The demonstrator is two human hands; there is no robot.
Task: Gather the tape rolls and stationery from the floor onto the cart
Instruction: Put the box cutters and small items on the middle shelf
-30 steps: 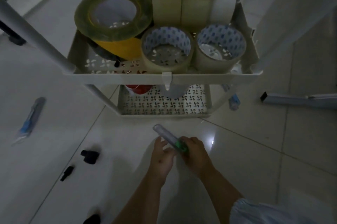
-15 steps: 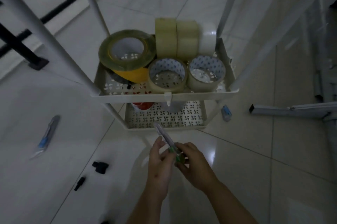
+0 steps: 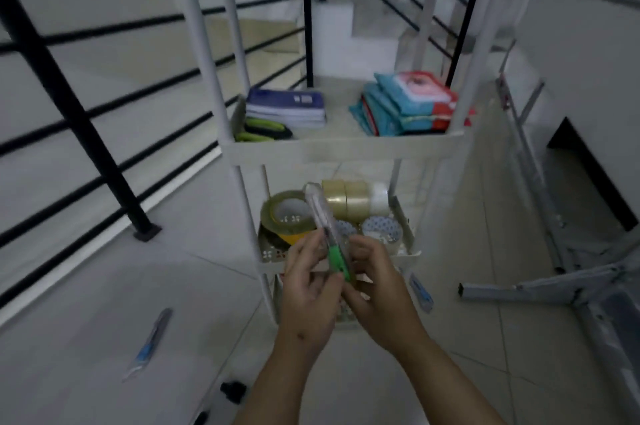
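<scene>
- Head view, dim light: both hands raised in front of the white cart (image 3: 346,147), sharing one green-and-clear utility knife (image 3: 327,230).
- Left hand (image 3: 308,289): fingers curled, thumb and fingertips pinching the knife near its green part.
- Right hand (image 3: 375,286): fingers closed around the green lower end from the other side.
- Knife is tilted, clear end pointing up and away, overlapping the middle shelf in view; it is held in the air, not resting on the cart.
- Middle shelf: large olive-yellow tape roll (image 3: 289,213) lying tilted at left; clear tape rolls (image 3: 353,199) standing on edge behind; two patterned-core rolls (image 3: 379,227) lying flat in front.
- Top shelf: blue notebooks (image 3: 287,106) at left, green-handled tool (image 3: 259,132) just in front of them, teal and red packets (image 3: 405,102) at right.
- Floor: blue-grey cutter (image 3: 149,345) well left of the cart; another small blue item (image 3: 420,291) just right of the cart base; small black pieces (image 3: 233,390) near the left forearm.
</scene>
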